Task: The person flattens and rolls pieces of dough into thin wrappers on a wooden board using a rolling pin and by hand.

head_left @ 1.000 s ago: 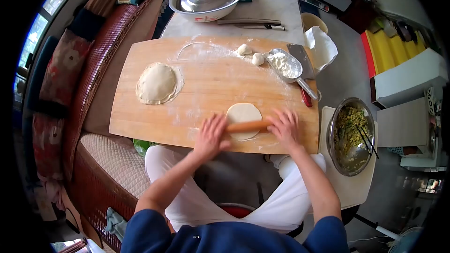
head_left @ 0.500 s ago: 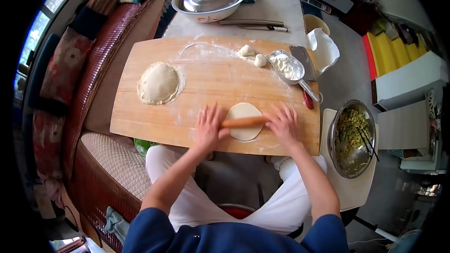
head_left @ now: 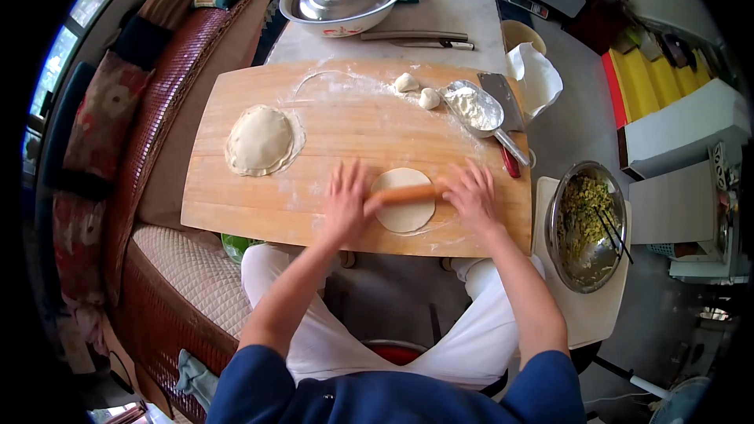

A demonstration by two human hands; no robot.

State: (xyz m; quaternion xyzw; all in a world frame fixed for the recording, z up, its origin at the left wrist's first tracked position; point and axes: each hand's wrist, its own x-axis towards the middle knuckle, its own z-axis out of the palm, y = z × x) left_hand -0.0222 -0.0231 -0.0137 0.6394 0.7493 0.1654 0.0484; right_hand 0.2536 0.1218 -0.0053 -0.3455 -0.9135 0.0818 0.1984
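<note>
A wooden rolling pin (head_left: 408, 194) lies across a round, flat dough wrapper (head_left: 404, 220) near the front of the wooden board (head_left: 314, 122). The pin's left end is under my left hand (head_left: 346, 202), and its right end is under my right hand (head_left: 471, 195). Both hands hold the pin from above with fingers reaching forward; the left one is slightly blurred. To the left sits a stack of rolled wrappers (head_left: 261, 140). Two small dough balls (head_left: 429, 98) rest at the back, beside a metal scoop (head_left: 477, 110) of flour.
A cleaver (head_left: 503, 98) with a red handle lies at the board's right edge. Further right stands a metal bowl (head_left: 589, 228) of chopped filling with black chopsticks. Behind the board are a lidded basin (head_left: 342, 0) and a knife (head_left: 416, 35). A white bag (head_left: 536, 78) stands beyond the cleaver.
My hands and the rolling pin have shifted slightly away from me over the wrapper. The whole view has moved a little; the other things keep their places.
</note>
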